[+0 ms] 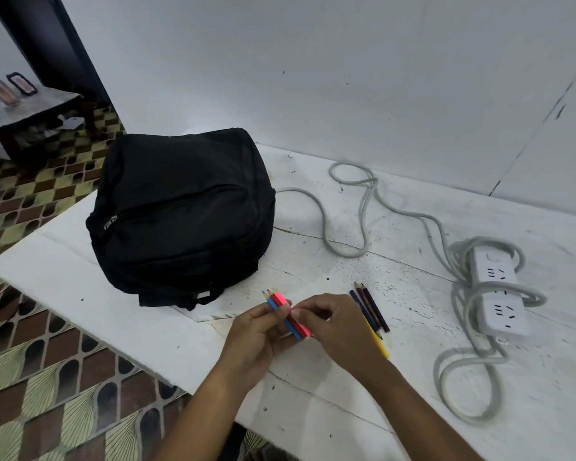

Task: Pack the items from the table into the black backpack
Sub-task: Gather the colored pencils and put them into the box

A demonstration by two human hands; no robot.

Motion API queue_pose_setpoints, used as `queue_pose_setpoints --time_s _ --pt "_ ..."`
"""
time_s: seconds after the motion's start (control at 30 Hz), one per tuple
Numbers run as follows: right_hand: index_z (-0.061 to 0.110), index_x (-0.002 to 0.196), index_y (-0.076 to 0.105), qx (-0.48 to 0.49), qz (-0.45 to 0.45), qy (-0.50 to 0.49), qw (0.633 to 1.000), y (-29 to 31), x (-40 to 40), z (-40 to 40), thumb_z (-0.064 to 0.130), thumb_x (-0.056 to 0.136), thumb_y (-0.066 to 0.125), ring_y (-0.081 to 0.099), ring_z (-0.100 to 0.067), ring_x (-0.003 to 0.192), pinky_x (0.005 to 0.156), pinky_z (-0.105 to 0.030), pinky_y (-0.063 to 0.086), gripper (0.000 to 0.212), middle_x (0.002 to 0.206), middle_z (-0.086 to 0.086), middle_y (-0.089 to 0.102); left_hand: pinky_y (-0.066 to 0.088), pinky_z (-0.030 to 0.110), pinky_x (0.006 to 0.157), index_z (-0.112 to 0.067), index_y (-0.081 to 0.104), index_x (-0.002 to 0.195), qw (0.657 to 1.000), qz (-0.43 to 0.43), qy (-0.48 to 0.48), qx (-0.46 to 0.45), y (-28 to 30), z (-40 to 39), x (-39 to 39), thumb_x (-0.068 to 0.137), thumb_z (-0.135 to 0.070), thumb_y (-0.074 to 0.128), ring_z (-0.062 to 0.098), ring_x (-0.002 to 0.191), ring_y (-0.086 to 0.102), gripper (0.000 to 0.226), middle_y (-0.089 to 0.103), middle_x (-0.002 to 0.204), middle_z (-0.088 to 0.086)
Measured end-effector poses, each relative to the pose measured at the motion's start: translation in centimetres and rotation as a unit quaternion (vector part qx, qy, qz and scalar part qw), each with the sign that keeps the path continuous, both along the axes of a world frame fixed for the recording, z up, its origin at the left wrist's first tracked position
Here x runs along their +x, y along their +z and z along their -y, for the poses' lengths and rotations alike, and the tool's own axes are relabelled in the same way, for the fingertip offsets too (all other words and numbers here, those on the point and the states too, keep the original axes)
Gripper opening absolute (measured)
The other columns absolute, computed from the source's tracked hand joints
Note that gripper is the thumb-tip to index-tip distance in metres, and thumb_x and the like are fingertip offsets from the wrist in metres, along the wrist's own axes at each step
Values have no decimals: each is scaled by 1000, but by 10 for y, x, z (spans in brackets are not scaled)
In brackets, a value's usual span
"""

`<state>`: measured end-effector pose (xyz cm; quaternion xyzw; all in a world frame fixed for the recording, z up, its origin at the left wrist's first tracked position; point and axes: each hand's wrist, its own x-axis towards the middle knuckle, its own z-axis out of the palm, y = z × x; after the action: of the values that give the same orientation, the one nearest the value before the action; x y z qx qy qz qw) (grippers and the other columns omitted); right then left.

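Observation:
A black backpack (pixel 183 214) lies zipped shut on the left part of the white table (pixel 313 377). Just in front of it, my left hand (pixel 256 334) grips a small bunch of coloured pencils (pixel 281 309), blue, red and pink, tips pointing away from me. My right hand (pixel 333 324) pinches the near end of the same bunch from the right. Several more pencils (pixel 369 309), dark blue, brown, purple and yellow, lie loose on the table right behind my right hand.
A white power strip (pixel 499 291) with its thick grey cable (pixel 353 224) coiled around it takes up the right of the table. A white wall stands close behind. The table's left edge drops to a patterned floor (pixel 30 394).

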<state>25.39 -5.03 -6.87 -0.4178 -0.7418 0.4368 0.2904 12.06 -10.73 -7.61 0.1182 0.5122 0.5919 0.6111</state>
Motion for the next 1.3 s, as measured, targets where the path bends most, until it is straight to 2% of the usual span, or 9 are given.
queue_pose_setpoints --time_s 0.1,0.3,0.4,0.57,0.63,0.77,0.97,1.17,1.3 --pt "13 79 70 46 53 -61 996 4 15 -3 15 82 69 58 -3 67 61 -11 42 3 71 7 65 61 37 70 2 64 104 1000 -13 5 -14 1 -3 3 88 -6 59 30 85 72 18 73 97 19" --pt "17 77 63 46 312 -107 943 12 47 -18 21 87 57 59 -22 73 57 -26 40 13 78 -1 61 60 40 74 6 61 108 1000 -7 -11 -20 1 -5 6 89 -4 58 35 88 71 21 72 99 23" --pt "19 69 51 22 341 -99 935 8 46 -18 27 86 63 52 -20 67 50 -23 31 23 72 0 53 60 40 74 6 60 110 999 -9 -21 -25 1 -6 9 89 -3 58 35 88 71 22 72 99 23" --pt "16 73 51 44 380 -94 919 6 41 -17 28 86 63 51 -18 64 50 -23 32 21 70 2 51 61 39 70 6 60 109 999 -18 -35 -27 1 -5 13 89 0 58 36 87 71 22 72 98 22" --pt "16 68 52 56 362 -88 926 6 39 -18 26 85 61 51 -16 60 49 -22 33 22 65 3 51 61 40 70 7 60 109 999 -22 -41 -27 2 -5 14 89 1 58 36 87 71 22 72 98 23" --pt "11 74 70 -28 186 -20 982 15 31 -19 18 85 65 54 -2 54 54 -14 43 14 59 8 60 61 42 70 7 64 104 998 -28 -61 -22 3 -5 20 87 2 59 34 84 71 19 71 99 24" --pt "2 78 74 -97 58 7 994 27 30 -15 11 83 69 56 -1 44 50 -7 40 11 50 4 61 58 48 80 8 65 106 996 -42 -77 -3 3 -6 20 76 -13 66 43 95 67 36 68 104 27" --pt "0 75 72 -115 -6 -23 993 27 32 -12 7 79 73 56 -7 43 45 -8 37 8 49 2 61 58 36 67 4 65 101 997 12 -77 -15 5 -9 26 89 -8 56 32 85 67 19 66 95 22" --pt "9 72 75 -84 -3 -53 995 20 30 -8 10 80 72 57 -3 45 49 -9 40 8 51 4 64 55 38 71 1 63 105 994 93 -51 -33 8 -13 39 93 -7 49 29 79 70 20 67 96 20"
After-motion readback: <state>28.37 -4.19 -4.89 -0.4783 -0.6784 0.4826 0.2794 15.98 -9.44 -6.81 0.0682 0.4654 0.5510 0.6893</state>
